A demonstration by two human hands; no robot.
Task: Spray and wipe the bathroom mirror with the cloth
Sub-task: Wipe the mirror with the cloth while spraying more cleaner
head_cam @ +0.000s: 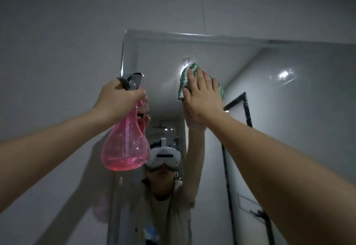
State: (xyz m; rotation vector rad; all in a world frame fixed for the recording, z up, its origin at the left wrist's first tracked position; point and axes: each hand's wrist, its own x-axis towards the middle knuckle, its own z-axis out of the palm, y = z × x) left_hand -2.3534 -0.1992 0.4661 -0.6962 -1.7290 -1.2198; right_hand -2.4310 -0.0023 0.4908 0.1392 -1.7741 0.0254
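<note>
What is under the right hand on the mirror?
The green-and-white cloth, pressed flat against the mirror by the right hand. Its edges show around the fingers; the middle, and the glass behind it, are covered.

Both forearms (57, 154) are bare. Mirror reflection: white head-mounted headset (165, 157), pale short-sleeved T-shirt (163, 219) with printed graphic.

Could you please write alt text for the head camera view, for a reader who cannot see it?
A person's right hand presses a green-and-white cloth flat against the upper part of a bathroom mirror, while the left hand grips a pink spray bottle raised beside it.
</note>
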